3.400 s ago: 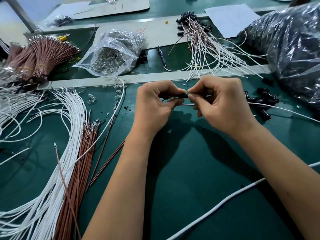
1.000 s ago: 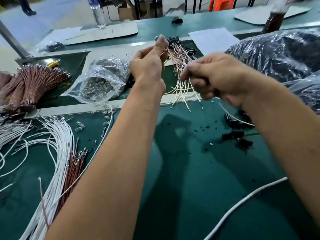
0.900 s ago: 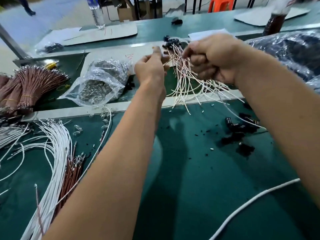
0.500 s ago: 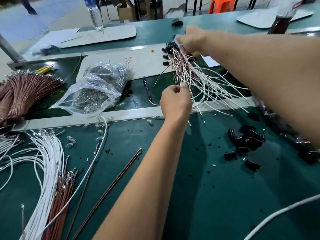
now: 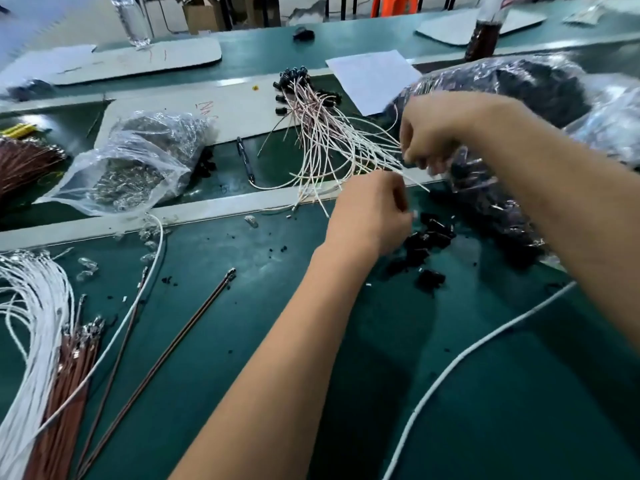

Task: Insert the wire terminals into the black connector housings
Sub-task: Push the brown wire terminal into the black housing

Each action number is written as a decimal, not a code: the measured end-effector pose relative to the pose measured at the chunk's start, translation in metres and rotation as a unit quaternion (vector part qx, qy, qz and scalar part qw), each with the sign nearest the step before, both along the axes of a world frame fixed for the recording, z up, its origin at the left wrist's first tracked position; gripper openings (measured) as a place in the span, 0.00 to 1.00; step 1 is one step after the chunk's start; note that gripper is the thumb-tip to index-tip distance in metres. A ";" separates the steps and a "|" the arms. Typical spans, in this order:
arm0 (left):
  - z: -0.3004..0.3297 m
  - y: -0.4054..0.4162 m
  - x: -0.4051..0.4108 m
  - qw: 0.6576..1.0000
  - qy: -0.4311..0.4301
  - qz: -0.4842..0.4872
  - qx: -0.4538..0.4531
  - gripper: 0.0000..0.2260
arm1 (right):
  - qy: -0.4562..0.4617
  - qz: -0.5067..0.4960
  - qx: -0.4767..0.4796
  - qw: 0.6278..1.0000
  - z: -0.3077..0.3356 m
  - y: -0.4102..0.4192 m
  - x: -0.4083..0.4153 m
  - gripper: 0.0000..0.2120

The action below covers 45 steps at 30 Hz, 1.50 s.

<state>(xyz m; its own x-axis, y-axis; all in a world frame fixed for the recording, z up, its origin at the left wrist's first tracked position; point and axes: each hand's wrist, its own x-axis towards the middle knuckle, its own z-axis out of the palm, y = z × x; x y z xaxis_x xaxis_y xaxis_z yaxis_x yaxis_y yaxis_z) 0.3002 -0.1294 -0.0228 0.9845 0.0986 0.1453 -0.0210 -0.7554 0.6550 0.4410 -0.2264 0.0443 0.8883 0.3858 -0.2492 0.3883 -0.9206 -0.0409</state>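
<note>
A fan of white and pink wires fitted with black housings (image 5: pixel 313 133) lies across the pale strip at the back. My right hand (image 5: pixel 438 133) hovers, blurred, over the wires' free ends with its fingers curled down; whether it holds anything is unclear. My left hand (image 5: pixel 370 213) is just below it, fingers curled, right beside a small heap of loose black connector housings (image 5: pixel 429 239) on the green mat (image 5: pixel 502 410). Its fingertips are hidden. Loose white terminal wires (image 5: pixel 38 306) and brown terminal wires (image 5: pixel 69 375) lie at the left. Two single brown wires (image 5: pixel 173 341) lie apart from them.
A clear bag of small metal parts (image 5: pixel 138 164) sits at the back left. A large bag of black parts (image 5: pixel 519 95) fills the right. A white cable (image 5: pixel 450 368) crosses the front right. A pen (image 5: pixel 245 159), paper sheet (image 5: pixel 372 77) and bottles stand further back.
My right hand has drawn back from the far end of the fitted wire bundle to its near ends. My left hand has moved right and down to the loose housings.
</note>
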 end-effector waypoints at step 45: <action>0.014 0.183 -0.172 0.900 -0.059 0.388 -0.189 0.11 | -0.101 0.547 0.020 0.831 -0.052 0.156 -0.250 0.11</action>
<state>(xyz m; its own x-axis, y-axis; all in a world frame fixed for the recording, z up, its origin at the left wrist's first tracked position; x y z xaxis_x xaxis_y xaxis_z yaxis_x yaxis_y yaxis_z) 0.1278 0.0532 -0.0091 0.5771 0.8147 0.0562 0.3308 -0.2961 0.8961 0.1908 -0.0707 -0.0076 0.0222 0.9941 -0.1062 0.9945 -0.0111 0.1046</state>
